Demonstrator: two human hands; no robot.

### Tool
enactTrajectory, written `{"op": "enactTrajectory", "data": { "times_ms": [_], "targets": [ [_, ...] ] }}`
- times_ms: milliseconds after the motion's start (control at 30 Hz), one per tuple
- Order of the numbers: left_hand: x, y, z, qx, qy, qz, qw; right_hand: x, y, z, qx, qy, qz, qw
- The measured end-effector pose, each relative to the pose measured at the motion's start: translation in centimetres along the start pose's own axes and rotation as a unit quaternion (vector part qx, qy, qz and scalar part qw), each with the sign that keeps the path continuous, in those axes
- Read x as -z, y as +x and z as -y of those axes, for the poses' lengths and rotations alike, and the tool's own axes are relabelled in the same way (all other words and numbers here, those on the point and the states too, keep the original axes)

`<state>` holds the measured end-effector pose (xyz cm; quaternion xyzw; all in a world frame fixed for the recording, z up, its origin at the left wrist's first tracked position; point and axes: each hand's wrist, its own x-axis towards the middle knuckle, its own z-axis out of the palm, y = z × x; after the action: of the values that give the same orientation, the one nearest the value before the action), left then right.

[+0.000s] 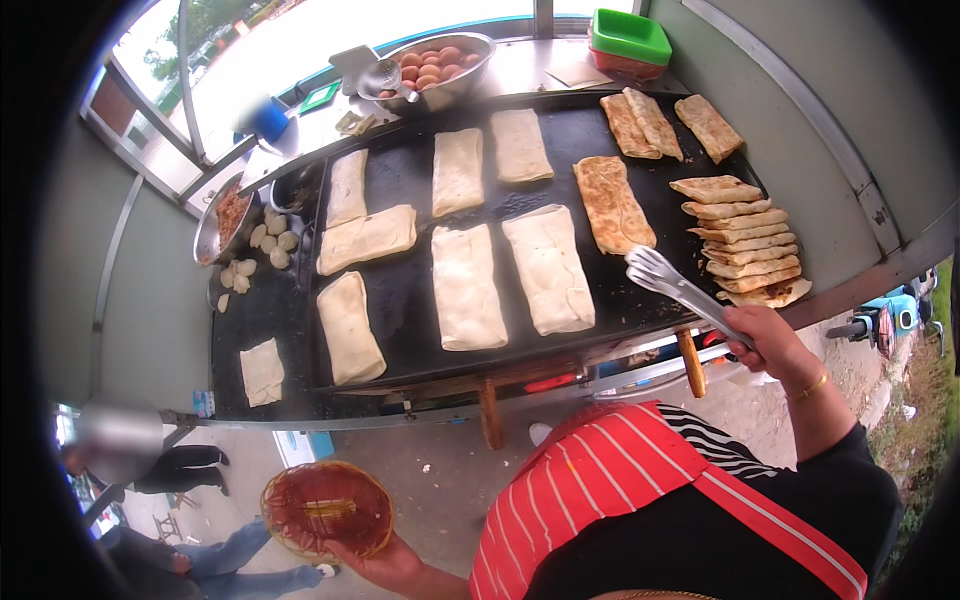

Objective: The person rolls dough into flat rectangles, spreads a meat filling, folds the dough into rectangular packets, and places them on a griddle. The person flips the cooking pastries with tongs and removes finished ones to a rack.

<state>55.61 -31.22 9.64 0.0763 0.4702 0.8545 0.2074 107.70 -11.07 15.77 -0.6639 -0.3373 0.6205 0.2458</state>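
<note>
My right hand (769,345) grips metal serving tongs (694,296) at the griddle's right front edge. Their tips lie by the lower end of a browned, folded flatbread (611,202). Below the griddle's front edge, at lower left, my left hand (379,559) holds a round woven basket (328,510) by its rim; something yellowish shows in its middle. Pale folded flatbreads (469,289) are spread over the black griddle (401,315). A row of browned flatbreads (746,236) leans together at the right edge, with more browned ones (641,124) at the back right.
Behind the griddle stand a metal bowl of eggs (442,71) with a scoop, and stacked plastic baskets (630,37). Dough balls (274,236) and a bowl of filling (229,217) are at the left. Wooden handles (489,416) jut from the front. People (217,555) are at lower left.
</note>
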Motion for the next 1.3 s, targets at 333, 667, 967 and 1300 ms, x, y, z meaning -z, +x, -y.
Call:
{"op": "enactTrajectory", "data": {
  "times_ms": [333, 667, 967, 1300],
  "targets": [
    [-3.1, 4.8, 2.6, 0.091, -0.071, 0.051, 0.992, -3.9, 12.7, 1.0, 0.02, 0.164, -0.016, 0.986],
    [-2.7, 10.1, 1.6, 0.045, 0.002, -0.055, 0.997, -3.7, 20.7, 4.6, 0.099, 0.217, -0.012, 0.971],
    [0.5, 36.9, 6.9, 0.193, 0.231, 0.156, 0.941, -13.9, 4.7, 2.2, 0.088, 0.286, -0.069, 0.952],
    [0.4, 24.0, 9.7, -0.017, 0.441, 0.262, 0.858, -23.3, -10.5, -4.7, 0.077, 0.281, -0.163, 0.943]
  ]
}}
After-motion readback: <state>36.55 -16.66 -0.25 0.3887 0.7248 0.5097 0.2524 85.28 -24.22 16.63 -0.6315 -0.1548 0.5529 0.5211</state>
